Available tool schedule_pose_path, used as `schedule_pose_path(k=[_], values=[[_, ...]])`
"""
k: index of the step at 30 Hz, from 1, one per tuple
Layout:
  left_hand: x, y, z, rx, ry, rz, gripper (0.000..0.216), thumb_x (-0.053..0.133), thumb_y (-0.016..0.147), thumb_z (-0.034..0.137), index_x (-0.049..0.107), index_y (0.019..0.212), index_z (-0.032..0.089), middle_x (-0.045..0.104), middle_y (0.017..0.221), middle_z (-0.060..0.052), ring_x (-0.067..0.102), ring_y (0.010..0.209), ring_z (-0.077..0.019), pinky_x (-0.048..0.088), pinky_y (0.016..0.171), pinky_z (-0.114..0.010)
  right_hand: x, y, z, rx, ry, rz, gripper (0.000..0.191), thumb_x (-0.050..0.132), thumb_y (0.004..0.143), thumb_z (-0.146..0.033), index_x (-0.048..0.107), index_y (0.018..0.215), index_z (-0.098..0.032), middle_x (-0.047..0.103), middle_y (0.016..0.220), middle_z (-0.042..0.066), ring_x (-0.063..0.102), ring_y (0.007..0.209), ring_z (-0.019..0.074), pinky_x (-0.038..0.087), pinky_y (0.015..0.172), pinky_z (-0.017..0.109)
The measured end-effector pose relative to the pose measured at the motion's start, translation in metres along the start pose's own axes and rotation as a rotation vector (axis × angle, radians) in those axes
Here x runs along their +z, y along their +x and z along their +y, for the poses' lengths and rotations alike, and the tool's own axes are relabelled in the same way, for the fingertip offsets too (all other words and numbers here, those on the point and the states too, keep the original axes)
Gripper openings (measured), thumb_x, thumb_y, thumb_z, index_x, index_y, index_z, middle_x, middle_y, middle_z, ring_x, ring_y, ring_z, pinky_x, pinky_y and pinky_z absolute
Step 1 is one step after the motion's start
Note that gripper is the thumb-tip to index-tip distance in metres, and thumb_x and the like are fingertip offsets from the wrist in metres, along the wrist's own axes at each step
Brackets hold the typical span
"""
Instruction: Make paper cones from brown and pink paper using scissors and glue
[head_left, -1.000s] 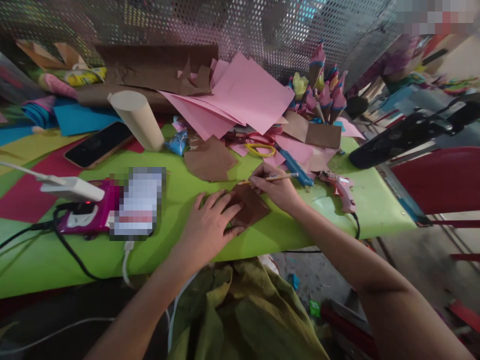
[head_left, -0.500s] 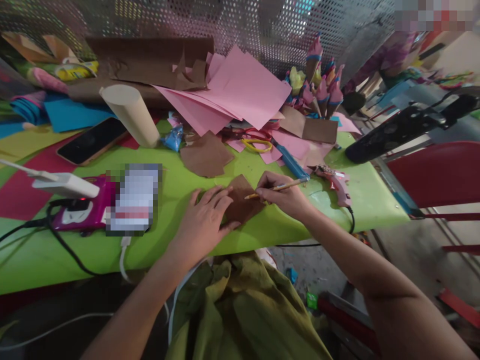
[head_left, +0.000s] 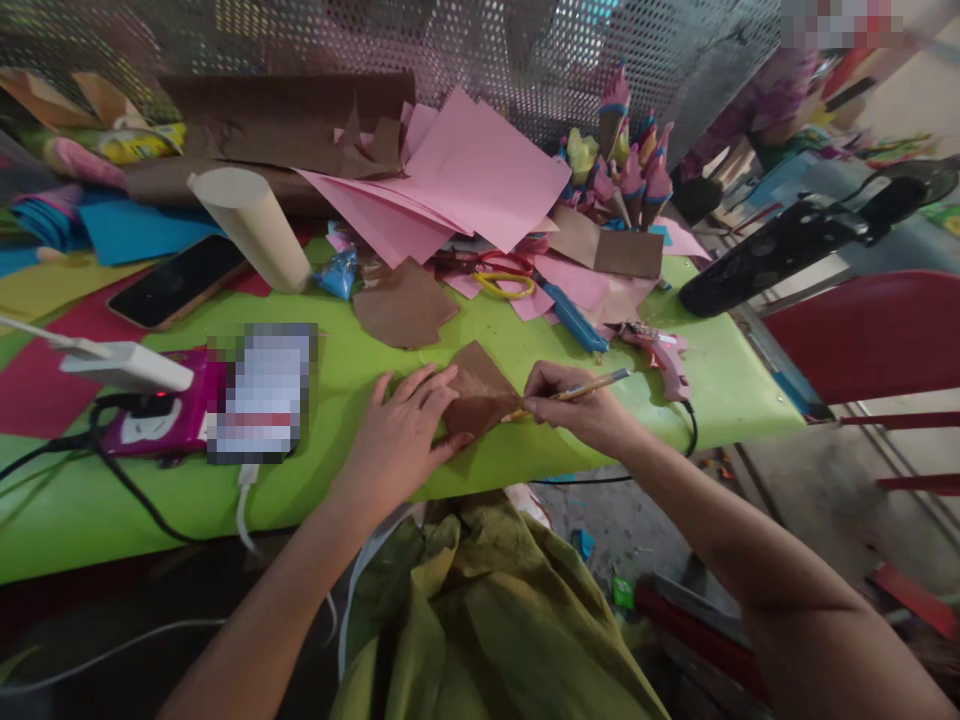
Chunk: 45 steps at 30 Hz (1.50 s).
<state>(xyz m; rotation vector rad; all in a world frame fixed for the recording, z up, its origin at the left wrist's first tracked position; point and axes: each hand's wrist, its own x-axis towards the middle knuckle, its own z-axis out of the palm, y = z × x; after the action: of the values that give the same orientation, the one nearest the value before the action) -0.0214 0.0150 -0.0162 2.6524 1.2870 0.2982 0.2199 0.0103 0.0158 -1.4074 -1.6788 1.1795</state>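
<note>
Pinching a pencil [head_left: 604,382] in the right hand [head_left: 566,402], clamped between thumb and fingers, with the tip down at the right corner of a piece of brown paper [head_left: 484,385]. Brought across just now from the far edge of that paper to this corner; to judge by that, working on a different part of the same piece. Steadying its left side with the left hand [head_left: 409,420], laid palm down with fingers apart. Keeping the paper on the green bench [head_left: 517,462], close to the near edge. Bordered just past the right hand by a pink glue gun [head_left: 664,358] and a blue cutter [head_left: 574,318], then by scissors [head_left: 504,293] and a brown scrap [head_left: 405,308]. Heaped farther back with pink sheets [head_left: 457,190] and paper cones [head_left: 637,185]. Flanked on the left by a purple power strip [head_left: 199,385]. Backed by a mesh panel [head_left: 487,50], with a red chair [head_left: 885,335] and littered floor [head_left: 637,535] off to the right.
</note>
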Motion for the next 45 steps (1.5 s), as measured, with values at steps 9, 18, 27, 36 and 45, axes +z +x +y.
schedule_pose_path(k=[9, 18, 27, 36, 45], values=[[-0.002, -0.001, 0.002, -0.003, 0.025, 0.021, 0.032, 0.06, 0.094, 0.039, 0.063, 0.12, 0.02, 0.056, 0.147, -0.014, 0.05, 0.137, -0.0335, 0.036, 0.112, -0.057, 0.011, 0.044, -0.001, -0.092, 0.102, 0.132, 0.018, 0.065, 0.077, -0.035, 0.055, 0.071, -0.021, 0.058, 0.06, -0.003, 0.049, 0.052, 0.0098, 0.039, 0.048, 0.023], [0.0, -0.002, 0.001, 0.011, 0.009, 0.061, 0.037, 0.056, 0.096, 0.044, 0.062, 0.121, 0.018, 0.062, 0.14, -0.016, 0.052, 0.135, -0.0344, 0.038, 0.108, -0.057, 0.026, 0.067, 0.013, -0.1, 0.118, 0.145, 0.017, 0.065, 0.078, -0.035, 0.056, 0.072, -0.021, 0.059, 0.062, -0.003, 0.053, 0.054, 0.0118, 0.042, 0.052, 0.026], [0.001, -0.002, 0.0, 0.009, 0.011, 0.058, 0.038, 0.05, 0.098, 0.049, 0.063, 0.117, 0.019, 0.061, 0.142, -0.014, 0.051, 0.136, -0.0327, 0.038, 0.109, -0.055, 0.021, 0.058, 0.006, -0.091, -0.022, 0.094, 0.017, 0.062, 0.076, -0.034, 0.055, 0.068, -0.021, 0.057, 0.061, -0.003, 0.051, 0.053, 0.0118, 0.039, 0.052, 0.026], [0.0, -0.003, 0.001, -0.009, -0.01, 0.041, 0.032, 0.056, 0.097, 0.039, 0.061, 0.124, 0.022, 0.056, 0.148, -0.01, 0.048, 0.139, -0.0305, 0.035, 0.113, -0.056, 0.014, 0.022, 0.003, -0.056, -0.061, 0.011, 0.016, 0.061, 0.077, -0.032, 0.056, 0.067, -0.02, 0.054, 0.058, -0.004, 0.044, 0.053, 0.0106, 0.032, 0.051, 0.024], [-0.001, -0.006, 0.001, -0.009, 0.014, 0.018, 0.034, 0.053, 0.098, 0.038, 0.06, 0.127, 0.022, 0.051, 0.153, -0.01, 0.044, 0.142, -0.0313, 0.034, 0.114, -0.056, 0.008, 0.001, -0.002, -0.002, 0.057, -0.022, 0.014, 0.064, 0.076, -0.029, 0.057, 0.068, -0.02, 0.055, 0.057, -0.003, 0.046, 0.051, 0.0106, 0.034, 0.048, 0.023]])
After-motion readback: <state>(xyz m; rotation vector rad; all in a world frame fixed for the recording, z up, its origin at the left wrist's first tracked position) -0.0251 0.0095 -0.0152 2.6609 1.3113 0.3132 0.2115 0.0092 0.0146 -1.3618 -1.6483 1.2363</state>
